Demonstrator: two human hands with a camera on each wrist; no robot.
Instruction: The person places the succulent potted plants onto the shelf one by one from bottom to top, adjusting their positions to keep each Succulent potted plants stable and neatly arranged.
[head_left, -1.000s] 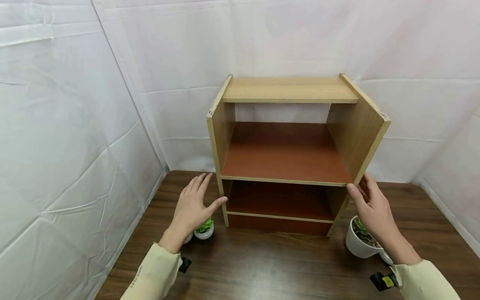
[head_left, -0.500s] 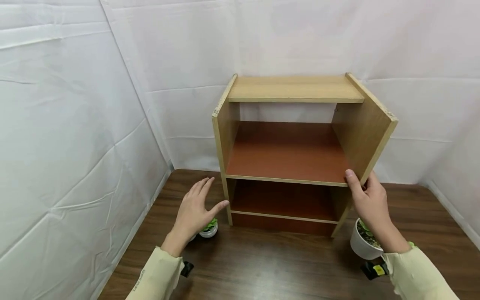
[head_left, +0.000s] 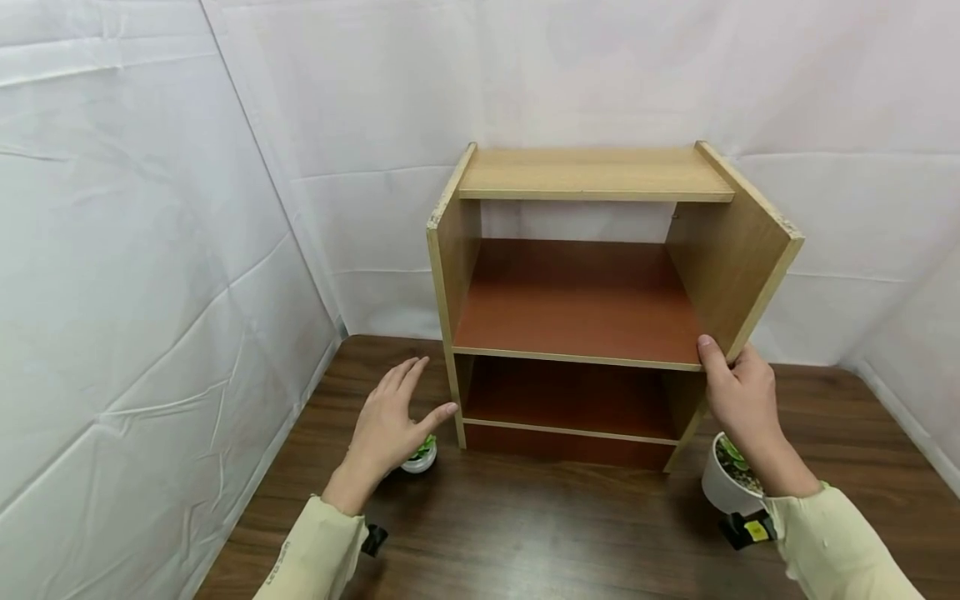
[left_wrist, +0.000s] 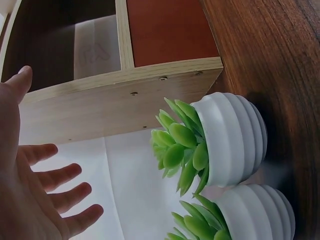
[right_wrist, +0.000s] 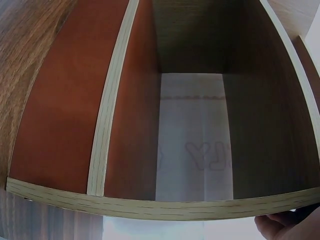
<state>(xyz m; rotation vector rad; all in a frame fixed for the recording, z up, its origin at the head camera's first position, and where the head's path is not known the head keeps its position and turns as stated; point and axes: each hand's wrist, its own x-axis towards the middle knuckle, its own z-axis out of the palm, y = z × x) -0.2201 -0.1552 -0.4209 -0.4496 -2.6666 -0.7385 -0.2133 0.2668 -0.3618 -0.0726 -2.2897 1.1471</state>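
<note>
A small wooden shelf unit (head_left: 596, 174), pale at the sides and top with reddish-brown shelves, stands upright on the table. My right hand (head_left: 746, 404) grips the front edge of its right side panel (head_left: 757, 287), the thumb inside at the middle shelf and the fingers round the outside. Only a bit of that hand (right_wrist: 287, 225) shows in the right wrist view. By the left side panel (head_left: 444, 308), my left hand (head_left: 384, 433) is held with fingers spread and holds nothing. In the left wrist view its fingers (left_wrist: 65, 177) lie outside the panel, apart from it.
Two green plants in ribbed white pots, a nearer pot (left_wrist: 232, 140) and a further pot (left_wrist: 257, 215), stand left of the unit. A white pot with a succulent (head_left: 726, 483) stands at its right, partly behind my wrist. White cloth walls (head_left: 375, 108) enclose the brown table (head_left: 510, 533).
My right hand has come up slightly and taken hold of the right panel's edge, its thumb now inside. The left hand has hardly moved. The whole view has shifted a little.
</note>
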